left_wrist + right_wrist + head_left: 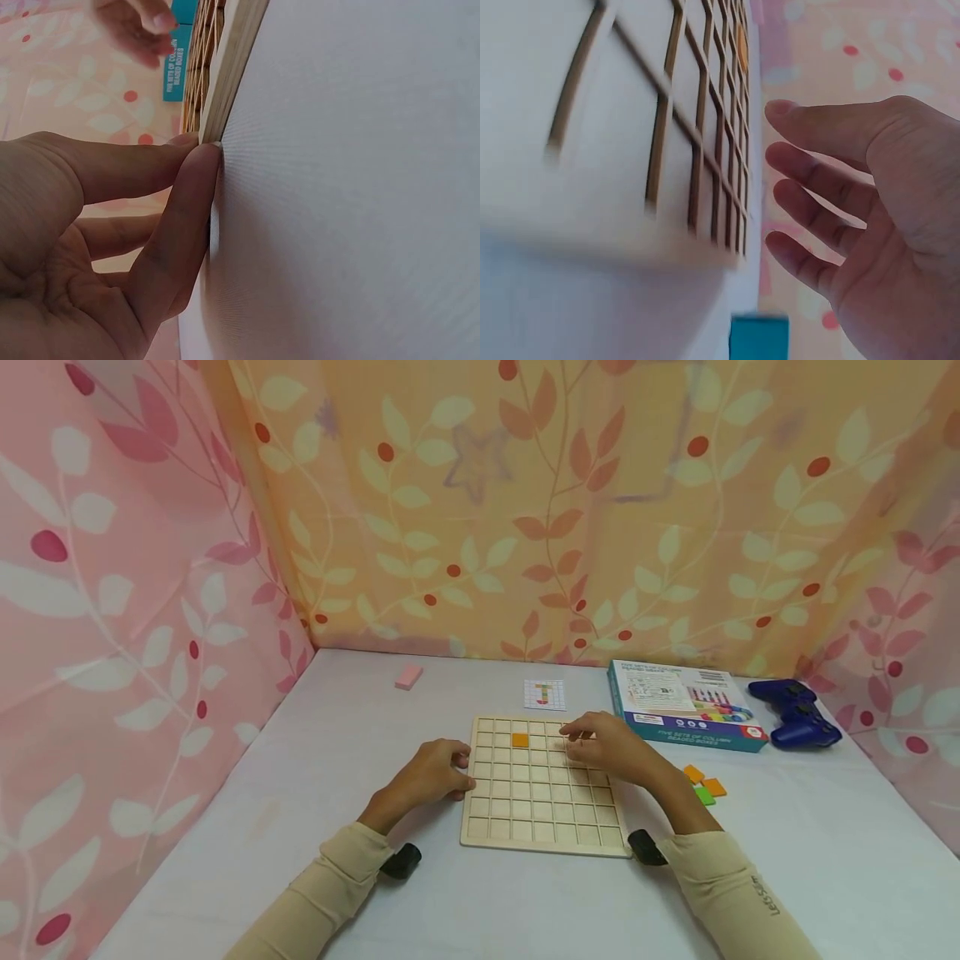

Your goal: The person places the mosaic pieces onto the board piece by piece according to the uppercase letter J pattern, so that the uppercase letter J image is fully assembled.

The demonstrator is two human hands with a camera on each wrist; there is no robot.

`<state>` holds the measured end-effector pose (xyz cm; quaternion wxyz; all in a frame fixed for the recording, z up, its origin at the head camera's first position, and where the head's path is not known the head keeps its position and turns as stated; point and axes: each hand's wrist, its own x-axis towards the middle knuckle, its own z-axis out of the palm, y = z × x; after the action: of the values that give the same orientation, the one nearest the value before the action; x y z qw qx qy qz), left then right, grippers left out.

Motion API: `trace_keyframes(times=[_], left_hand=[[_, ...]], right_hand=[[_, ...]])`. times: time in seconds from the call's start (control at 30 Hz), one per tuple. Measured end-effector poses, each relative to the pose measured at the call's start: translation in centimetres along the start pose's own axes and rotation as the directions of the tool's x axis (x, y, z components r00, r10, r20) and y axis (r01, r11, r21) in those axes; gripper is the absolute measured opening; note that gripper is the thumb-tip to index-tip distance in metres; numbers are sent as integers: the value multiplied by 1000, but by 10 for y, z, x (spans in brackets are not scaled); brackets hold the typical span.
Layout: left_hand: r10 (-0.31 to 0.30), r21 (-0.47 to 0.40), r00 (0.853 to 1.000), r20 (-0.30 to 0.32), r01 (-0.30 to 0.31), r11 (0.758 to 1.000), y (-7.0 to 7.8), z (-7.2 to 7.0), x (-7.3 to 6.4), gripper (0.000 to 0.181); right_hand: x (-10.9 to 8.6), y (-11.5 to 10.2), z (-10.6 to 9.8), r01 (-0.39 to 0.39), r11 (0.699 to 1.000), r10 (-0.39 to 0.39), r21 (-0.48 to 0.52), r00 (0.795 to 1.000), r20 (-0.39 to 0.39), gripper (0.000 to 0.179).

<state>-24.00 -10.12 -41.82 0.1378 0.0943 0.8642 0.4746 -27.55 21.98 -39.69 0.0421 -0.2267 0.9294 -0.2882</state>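
Observation:
A square wooden grid board (522,810) lies flat on the white table, with one orange tile (520,740) in a cell of its far part. At the board's left edge is my left hand (427,771); in the left wrist view its thumb and a finger pinch the pale wooden rim (234,67). Over the far right part of the board hovers my right hand (611,747). The right wrist view shows its fingers (799,161) loosely bent and spread, with nothing between them.
Right of the board lie orange tiles (715,787) and a green tile (704,796). Behind it are a pattern card (543,694), a flat teal box (686,702) and a blue game controller (795,714). A pink block (408,677) sits back left. Patterned curtains (450,510) enclose the table.

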Motion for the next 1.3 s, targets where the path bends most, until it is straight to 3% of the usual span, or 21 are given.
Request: trace_keyframes(times=[0.27,0.43,0.87,1.13,1.3], left_hand=[[-11,3,1000,4,11,1000,-2,0,1,59],[-10,-3,1000,2,10,1000,-1,0,0,58],[5,-6,1000,7,-5,1000,0,0,1,57],[-12,-11,1000,5,12,1000,1,-2,0,58],[-7,-7,1000,2,7,1000,0,-1,1,58]], right_hand=[[-32,19,-28,-105,994,105,-41,994,-2,40],[-50,35,-43,-185,981,186,-57,982,15,42],[-85,80,-83,-304,950,309,-67,946,95,51],[-95,97,-91,-328,944,330,-34,937,115,51],[-98,106,-92,-371,929,367,7,921,131,52]])
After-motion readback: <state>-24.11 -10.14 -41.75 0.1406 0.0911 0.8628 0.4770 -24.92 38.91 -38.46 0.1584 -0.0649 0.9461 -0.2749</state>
